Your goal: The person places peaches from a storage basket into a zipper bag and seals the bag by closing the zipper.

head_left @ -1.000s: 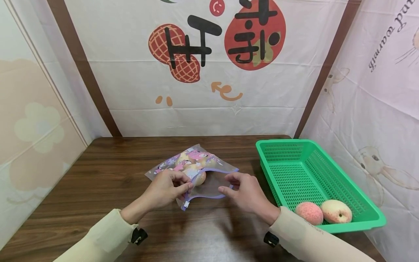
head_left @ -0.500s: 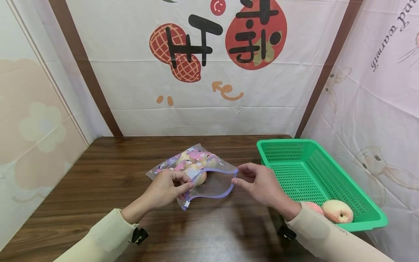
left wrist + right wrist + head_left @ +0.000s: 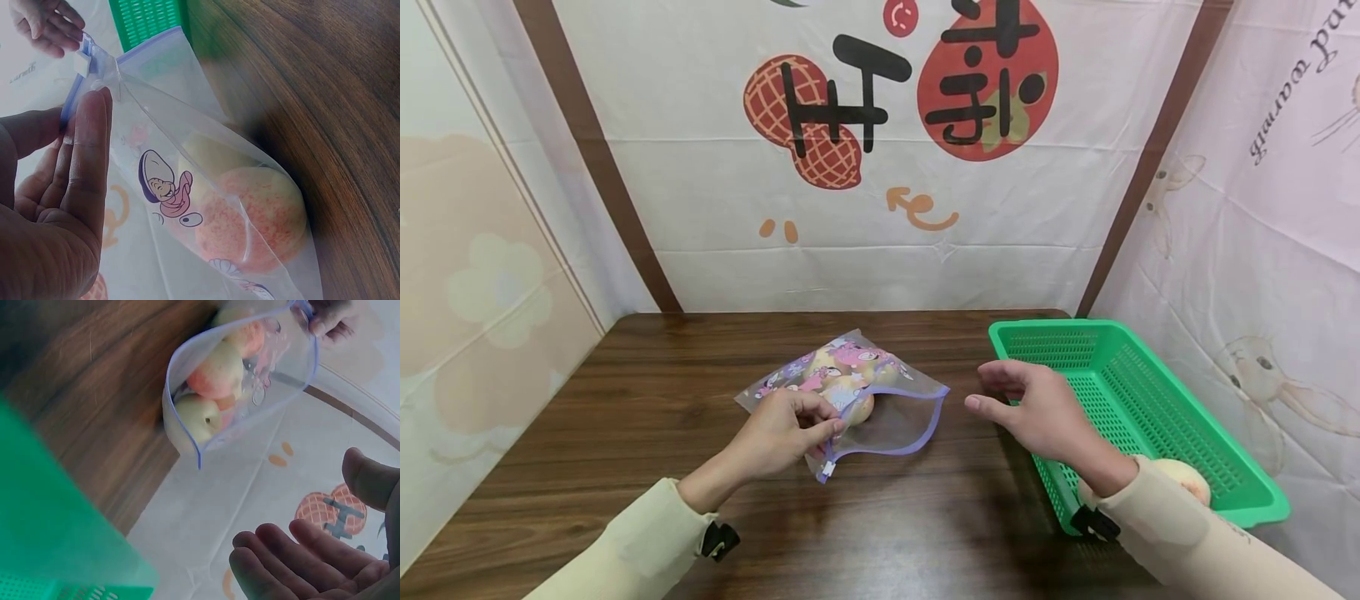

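A clear zip bag (image 3: 887, 425) with a purple rim and cartoon prints lies on the table, its mouth spread wide toward the right. Several peaches (image 3: 215, 372) show inside it in the right wrist view. My left hand (image 3: 790, 429) pinches the bag's rim near the white slider (image 3: 82, 64). Away from the bag, my right hand (image 3: 1037, 408) hangs at the near-left side of the green basket (image 3: 1150, 400), fingers apart and holding nothing. In the basket's near end sits a pale peach (image 3: 1183, 477), partly covered by the right sleeve.
The brown wooden table (image 3: 647, 400) carries the bag and the basket. A printed white cloth (image 3: 865, 275) hangs behind the table's far edge, and another cloth (image 3: 1270, 333) borders the right side.
My right hand has let go of the bag's rim and moved right to the basket. The bag's mouth has spread wider. My left hand keeps its hold in the same place.
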`<action>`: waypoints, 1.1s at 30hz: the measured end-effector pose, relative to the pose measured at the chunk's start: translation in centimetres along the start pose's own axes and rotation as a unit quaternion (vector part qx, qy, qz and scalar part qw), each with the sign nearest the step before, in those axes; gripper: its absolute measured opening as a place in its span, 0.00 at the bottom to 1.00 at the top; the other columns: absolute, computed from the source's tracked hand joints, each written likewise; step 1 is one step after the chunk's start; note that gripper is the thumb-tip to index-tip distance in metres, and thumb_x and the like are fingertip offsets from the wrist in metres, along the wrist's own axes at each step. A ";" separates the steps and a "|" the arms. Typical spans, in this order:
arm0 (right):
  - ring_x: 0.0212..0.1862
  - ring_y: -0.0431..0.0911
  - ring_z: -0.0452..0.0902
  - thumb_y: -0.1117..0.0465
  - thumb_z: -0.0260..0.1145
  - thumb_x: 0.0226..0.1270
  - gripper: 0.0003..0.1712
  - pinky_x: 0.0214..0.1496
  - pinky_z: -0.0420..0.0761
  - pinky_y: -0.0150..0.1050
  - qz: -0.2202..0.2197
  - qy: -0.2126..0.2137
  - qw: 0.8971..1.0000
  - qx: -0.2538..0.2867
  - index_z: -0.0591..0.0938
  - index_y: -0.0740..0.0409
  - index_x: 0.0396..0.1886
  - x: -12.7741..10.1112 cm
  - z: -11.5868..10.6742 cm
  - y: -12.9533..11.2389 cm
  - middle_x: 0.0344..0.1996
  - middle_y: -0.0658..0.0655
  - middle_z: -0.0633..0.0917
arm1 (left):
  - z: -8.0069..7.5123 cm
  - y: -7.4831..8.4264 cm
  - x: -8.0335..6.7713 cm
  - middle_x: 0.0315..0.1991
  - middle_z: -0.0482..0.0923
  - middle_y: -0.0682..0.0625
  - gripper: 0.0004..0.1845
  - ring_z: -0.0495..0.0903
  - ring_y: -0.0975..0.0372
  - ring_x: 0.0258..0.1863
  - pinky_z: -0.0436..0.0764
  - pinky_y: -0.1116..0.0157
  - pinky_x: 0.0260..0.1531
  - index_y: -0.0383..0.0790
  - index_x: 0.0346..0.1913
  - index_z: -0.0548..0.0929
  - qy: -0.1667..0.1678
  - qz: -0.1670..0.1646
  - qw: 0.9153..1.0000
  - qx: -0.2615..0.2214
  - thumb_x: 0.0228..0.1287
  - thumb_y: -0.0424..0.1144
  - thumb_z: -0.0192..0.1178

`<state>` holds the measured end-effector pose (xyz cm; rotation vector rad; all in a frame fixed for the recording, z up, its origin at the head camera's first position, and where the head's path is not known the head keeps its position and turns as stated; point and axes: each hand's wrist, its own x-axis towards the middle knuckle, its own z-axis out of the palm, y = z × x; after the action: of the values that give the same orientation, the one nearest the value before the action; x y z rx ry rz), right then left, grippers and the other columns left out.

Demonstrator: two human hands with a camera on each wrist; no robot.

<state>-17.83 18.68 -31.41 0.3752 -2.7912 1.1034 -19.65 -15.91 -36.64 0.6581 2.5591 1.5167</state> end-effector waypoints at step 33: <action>0.59 0.60 0.81 0.45 0.76 0.64 0.37 0.57 0.82 0.57 0.017 -0.094 0.992 -0.079 0.80 0.65 0.63 -0.7 -8.4 6.1 0.57 0.65 0.85 | 0.0 0.1 0.1 0.25 0.83 0.49 0.08 0.86 0.56 0.22 0.86 0.59 0.23 0.36 0.32 0.87 -0.005 -0.003 1.000 0.004 0.69 0.37 0.69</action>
<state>-18.68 28.81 -29.43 0.4382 -3.0348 0.8860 -19.75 -15.81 -36.56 0.6571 2.5578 1.4982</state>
